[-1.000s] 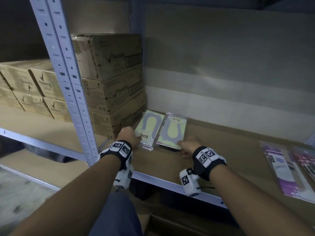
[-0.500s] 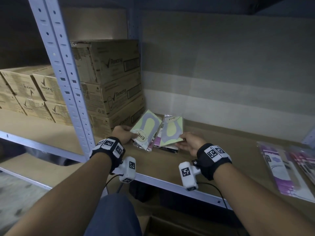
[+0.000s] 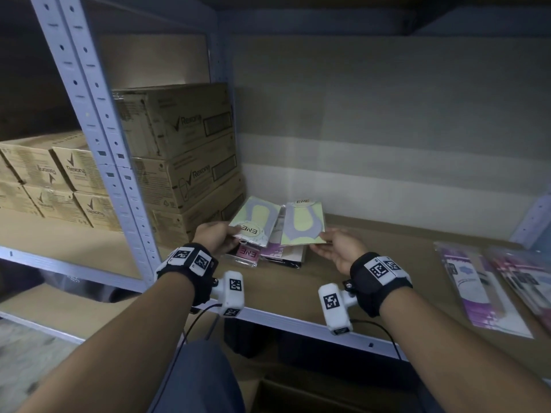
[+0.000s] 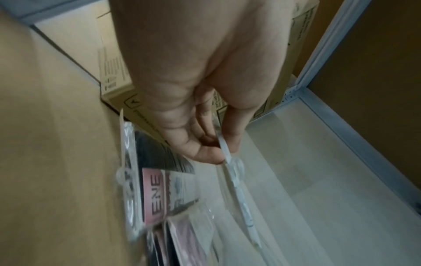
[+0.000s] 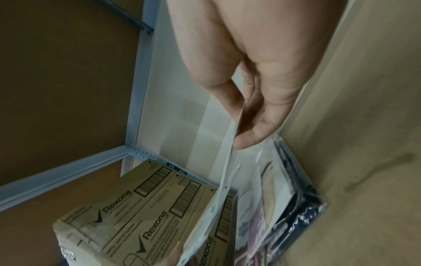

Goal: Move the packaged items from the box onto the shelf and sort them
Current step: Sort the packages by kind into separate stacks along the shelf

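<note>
Left hand (image 3: pixel 215 235) pinches the near edge of one green pack (image 3: pixel 255 219), thumb on top and fingers beneath; right hand (image 3: pixel 337 247) pinches the near corner of a second green pack (image 3: pixel 302 224) the same way. Both packs raised at the near end above two small piles (image 3: pixel 269 255) lying on the shelf (image 3: pixel 387 263), pink and purple packs showing below. To do the step well: keep each pinch on the stiff card edge, not on loose film; lift clear of the pile beneath to avoid dragging it; match like colour to like before setting down; lay flat, edges squared, labels one way. Slippery film likely to slide, so lower gently. Shelf board brown, matte, set in a pale metal frame with a punched upright (image 3: pixel 98 150). Stacked cartons (image 3: pixel 182 162) just left of the piles, against the wall (image 3: pixel 387 129). More flat packs (image 3: pixel 477 287) well apart to the right. Open box (image 3: pixel 298 394) below the shelf, contents not visible.
</note>
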Demonstrator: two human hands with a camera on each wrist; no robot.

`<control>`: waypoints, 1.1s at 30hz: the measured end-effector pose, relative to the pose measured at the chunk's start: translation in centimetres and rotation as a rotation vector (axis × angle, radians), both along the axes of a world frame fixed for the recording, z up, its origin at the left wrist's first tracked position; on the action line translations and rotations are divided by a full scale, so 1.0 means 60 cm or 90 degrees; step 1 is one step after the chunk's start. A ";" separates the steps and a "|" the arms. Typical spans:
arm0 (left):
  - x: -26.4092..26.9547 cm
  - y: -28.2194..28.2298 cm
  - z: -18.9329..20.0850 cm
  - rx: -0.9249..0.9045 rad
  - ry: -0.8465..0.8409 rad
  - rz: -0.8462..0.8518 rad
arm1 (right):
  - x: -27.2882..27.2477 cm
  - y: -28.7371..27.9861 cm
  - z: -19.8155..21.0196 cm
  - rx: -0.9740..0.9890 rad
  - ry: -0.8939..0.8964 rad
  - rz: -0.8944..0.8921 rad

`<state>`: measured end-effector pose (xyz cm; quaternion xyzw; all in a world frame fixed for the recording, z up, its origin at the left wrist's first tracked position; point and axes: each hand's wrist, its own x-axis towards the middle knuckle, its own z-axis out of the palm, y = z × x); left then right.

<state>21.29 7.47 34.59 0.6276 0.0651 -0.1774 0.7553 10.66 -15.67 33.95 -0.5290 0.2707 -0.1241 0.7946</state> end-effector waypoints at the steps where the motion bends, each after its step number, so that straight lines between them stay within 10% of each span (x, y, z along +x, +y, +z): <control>1: -0.004 -0.008 -0.003 -0.011 0.002 -0.002 | -0.006 -0.007 0.002 0.000 -0.004 -0.007; 33: -0.197 -0.325 -0.072 -0.082 0.019 -0.223 | -0.307 -0.252 -0.042 -0.089 0.071 -0.264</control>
